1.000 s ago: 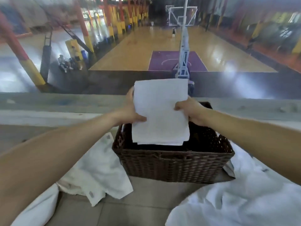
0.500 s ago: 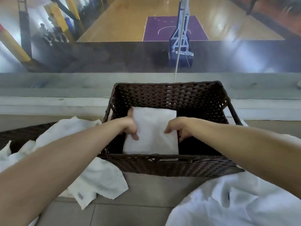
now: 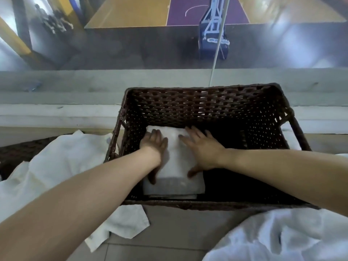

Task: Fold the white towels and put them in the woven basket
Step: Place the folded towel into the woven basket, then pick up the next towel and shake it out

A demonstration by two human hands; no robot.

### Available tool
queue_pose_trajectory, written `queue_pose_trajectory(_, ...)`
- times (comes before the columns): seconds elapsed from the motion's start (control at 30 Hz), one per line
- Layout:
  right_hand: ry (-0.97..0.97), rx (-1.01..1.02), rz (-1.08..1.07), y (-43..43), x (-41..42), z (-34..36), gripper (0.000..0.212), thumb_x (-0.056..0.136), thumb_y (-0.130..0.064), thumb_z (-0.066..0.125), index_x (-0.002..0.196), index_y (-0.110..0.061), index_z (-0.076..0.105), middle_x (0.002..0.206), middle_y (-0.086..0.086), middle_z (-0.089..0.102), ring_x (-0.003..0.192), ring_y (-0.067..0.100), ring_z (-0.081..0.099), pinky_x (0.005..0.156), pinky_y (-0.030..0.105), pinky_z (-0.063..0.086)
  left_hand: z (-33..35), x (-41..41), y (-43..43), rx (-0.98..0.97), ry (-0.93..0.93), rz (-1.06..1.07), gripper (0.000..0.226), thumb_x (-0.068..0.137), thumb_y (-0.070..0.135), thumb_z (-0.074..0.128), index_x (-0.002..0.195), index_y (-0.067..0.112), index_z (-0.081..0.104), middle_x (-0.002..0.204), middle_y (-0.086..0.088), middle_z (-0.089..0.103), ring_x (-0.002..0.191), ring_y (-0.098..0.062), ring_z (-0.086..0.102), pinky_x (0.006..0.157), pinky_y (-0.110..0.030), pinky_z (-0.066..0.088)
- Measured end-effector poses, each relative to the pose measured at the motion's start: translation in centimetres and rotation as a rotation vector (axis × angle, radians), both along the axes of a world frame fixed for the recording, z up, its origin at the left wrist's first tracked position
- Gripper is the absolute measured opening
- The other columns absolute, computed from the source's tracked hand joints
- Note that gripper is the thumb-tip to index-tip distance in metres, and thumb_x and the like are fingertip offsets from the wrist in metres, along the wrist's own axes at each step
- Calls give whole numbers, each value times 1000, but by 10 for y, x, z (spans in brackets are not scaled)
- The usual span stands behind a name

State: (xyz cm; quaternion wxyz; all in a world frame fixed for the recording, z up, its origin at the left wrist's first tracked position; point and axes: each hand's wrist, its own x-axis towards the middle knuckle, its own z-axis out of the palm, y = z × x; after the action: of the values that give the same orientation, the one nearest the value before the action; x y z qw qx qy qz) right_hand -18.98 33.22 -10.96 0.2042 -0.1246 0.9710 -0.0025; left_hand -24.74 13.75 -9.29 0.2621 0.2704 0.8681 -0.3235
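Two bare hands press flat on a folded white towel (image 3: 174, 166) lying on the floor of a dark woven basket (image 3: 207, 102), in its left half, on what looks like a stack of folded towels. The left hand (image 3: 153, 143) lies palm down on the towel's left edge, and the right hand (image 3: 202, 147) lies with fingers spread on its right edge; neither grips, both are open and flattened on the cloth. A second ago the towel was held up by its sides above the basket, and half a second ago it was being lowered inside; now it is down and released. That likely completes this towel's placement. Unfolded white towels remain outside: one (image 3: 62, 159) draped left of the basket, another (image 3: 282, 236) bunched at lower right, so more folding seems to lie ahead.
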Motion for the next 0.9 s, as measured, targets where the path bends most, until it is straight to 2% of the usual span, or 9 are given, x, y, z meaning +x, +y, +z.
queue_pose_trajectory(0.07, -148, 59, 70, 1, -2, -13, 156, 59, -94, 74, 170, -26, -12, 176, 10, -22, 163, 34, -20, 129, 68, 5, -5, -4, -8, -33, -51, 25, 138, 88, 56, 79, 166, 11, -25, 172, -28, -27, 162, -44, -21, 133, -57, 6)
queue_pose_trajectory(0.13, -197, 73, 73, -3, -5, -22, 158, 59, -94, 73, 169, -25, -16, 175, 10, -28, 160, 35, -28, 129, 69, 2, -9, -6, -13, -67, -87, 20, 149, 82, 60, 85, 164, 12, -30, 169, -27, -34, 161, -43, -26, 133, -57, 5)
queue_pose_trajectory(0.23, -188, 97, 67, -6, -9, -14, 157, 58, -93, 75, 170, -24, -9, 177, 10, -21, 163, 35, -20, 128, 71, 7, 1, -10, -8, -80, -121, 0, 159, 72, 66, 90, 166, 13, -26, 173, -25, -28, 163, -41, -20, 133, -56, 12)
queue_pose_trajectory(0.3, -162, 92, 49, -6, -10, 3, 149, 61, -93, 73, 171, -22, 2, 178, 10, -6, 165, 35, -6, 126, 71, 15, 17, -11, -3, -50, -118, -18, 159, 63, 70, 93, 170, 17, -12, 177, -19, -6, 165, -40, 2, 128, -55, 28)
queue_pose_trajectory(0.43, -65, 51, 48, -11, -1, 49, 111, 83, -77, 70, 166, -17, 29, 171, 12, 28, 155, 36, 32, 120, 59, 38, 68, 7, -14, 145, -50, -71, 111, 79, 71, 80, 165, 23, 30, 159, -6, 45, 142, -31, 50, 112, -48, 50)
queue_pose_trajectory(0.53, 80, -62, 115, -29, 12, 93, 69, 95, -54, 68, 151, -17, 52, 152, 7, 53, 138, 31, 54, 110, 48, 50, 117, 31, -49, 433, 88, -134, 76, 88, 62, 74, 152, 29, 49, 145, -1, 59, 131, -28, 60, 107, -49, 52)
queue_pose_trajectory(0.67, 353, -274, 135, -82, 30, 162, 28, 97, -39, 58, 113, -21, 73, 116, 0, 66, 106, 27, 67, 93, 46, 57, 185, 62, -119, 736, 332, -75, 57, 97, 54, 67, 148, 31, 56, 138, 2, 66, 125, -28, 64, 102, -47, 54)
queue_pose_trajectory(0.77, 509, -413, 224, -140, 45, 207, 21, 96, -30, 54, 93, -19, 72, 96, -2, 67, 87, 25, 67, 81, 45, 58, 210, 74, -181, 656, 417, 115, 54, 101, 53, 63, 149, 29, 55, 145, 0, 63, 130, -29, 61, 103, -46, 53)
queue_pose_trajectory(0.9, 597, -394, 464, -212, 74, 215, 23, 102, -29, 53, 105, -15, 71, 102, 4, 66, 91, 28, 66, 79, 47, 58, 192, 87, -260, 523, 306, 410, 55, 99, 55, 66, 147, 30, 55, 145, 3, 63, 130, -25, 60, 105, -45, 51)
